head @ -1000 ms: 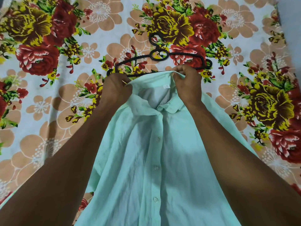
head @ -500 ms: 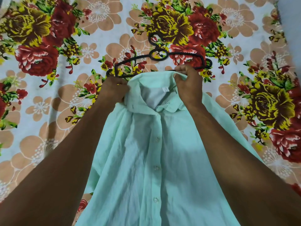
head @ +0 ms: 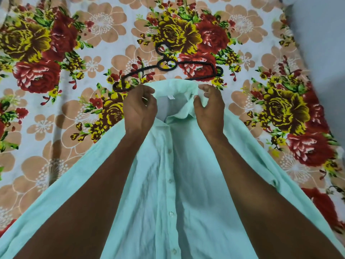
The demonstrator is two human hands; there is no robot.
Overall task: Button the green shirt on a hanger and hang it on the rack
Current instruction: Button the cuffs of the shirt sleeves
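Head view: we look down on a floral bedsheet (head: 56,128) under the pale green shirt (head: 186,184), buttoned down its front and lying collar away from us. Our left hand (head: 140,109) and right hand (head: 210,107) each pinch the collar's sides. The black hanger (head: 186,62) lies flat just beyond the collar, outside the shirt
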